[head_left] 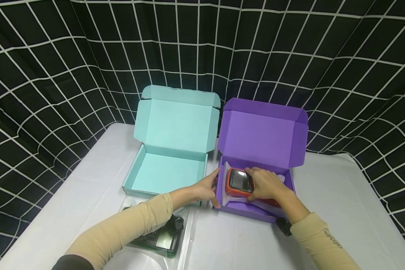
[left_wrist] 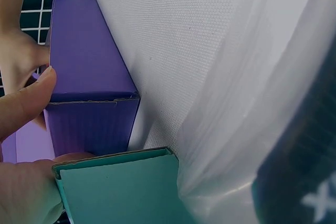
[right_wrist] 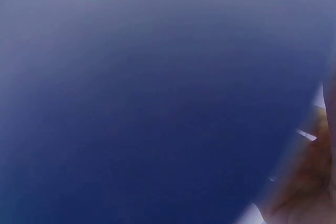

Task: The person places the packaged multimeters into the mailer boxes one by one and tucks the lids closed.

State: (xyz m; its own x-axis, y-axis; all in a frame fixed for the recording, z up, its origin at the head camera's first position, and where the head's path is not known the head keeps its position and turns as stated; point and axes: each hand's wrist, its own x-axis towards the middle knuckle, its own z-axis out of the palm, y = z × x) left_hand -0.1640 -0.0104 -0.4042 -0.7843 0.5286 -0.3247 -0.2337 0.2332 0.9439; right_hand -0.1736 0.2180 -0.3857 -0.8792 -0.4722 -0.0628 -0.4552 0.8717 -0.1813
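My right hand [head_left: 266,183] grips the right end of an orange-red handheld meter [head_left: 237,182] with a grey screen. The meter lies face up inside the open purple box [head_left: 243,212], near its left wall, with clear plastic around it. My left hand [head_left: 204,189] holds the box's front left corner; in the left wrist view the thumb [left_wrist: 31,100] lies at the rim of the purple box [left_wrist: 89,51], beside the teal box [left_wrist: 121,187]. A dark blue-purple surface fills most of the right wrist view and hides the right fingers' hold.
The teal box [head_left: 168,170] stands open to the left, with its lid up. In front of it, partly under my left forearm, a clear zip bag [head_left: 185,240] holds a dark green-edged device [head_left: 162,240]. A black gridded curtain [head_left: 195,41] hangs behind the white table [head_left: 236,243].
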